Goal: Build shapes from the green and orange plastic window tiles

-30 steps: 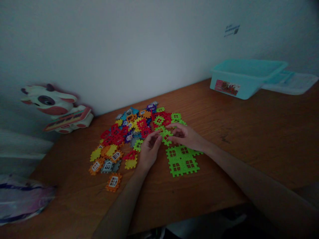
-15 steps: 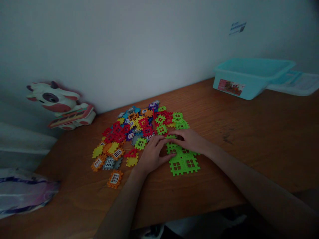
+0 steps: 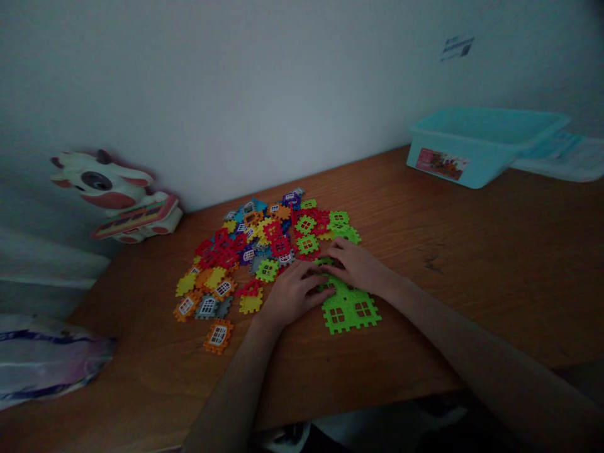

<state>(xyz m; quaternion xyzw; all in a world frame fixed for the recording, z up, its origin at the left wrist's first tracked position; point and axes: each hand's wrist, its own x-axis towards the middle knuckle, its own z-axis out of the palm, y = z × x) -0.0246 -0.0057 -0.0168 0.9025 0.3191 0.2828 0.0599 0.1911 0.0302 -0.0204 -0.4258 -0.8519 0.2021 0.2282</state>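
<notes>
Two hands: your left hand (image 3: 293,294) and right hand (image 3: 356,266) sit half-closed, touching the green block panel (image 3: 349,314); you cannot tell whether they grip.
Center: colorful blocks (image 3: 255,251) lie piled just left.
Upper right: blue tub (image 3: 486,154).

Lime-green house panel (image 3: 349,309) with window cut-outs

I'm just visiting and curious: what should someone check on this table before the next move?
Left hand in view: ok.
Right hand in view: ok.
Green panel lying flat on the table: ok.
Either hand gripping a piece: cannot tell, the fingers hide it.
Light good enough to see the loose pieces clearly: not ok, the scene is dim.
Teal tub upright and open: ok.
</notes>
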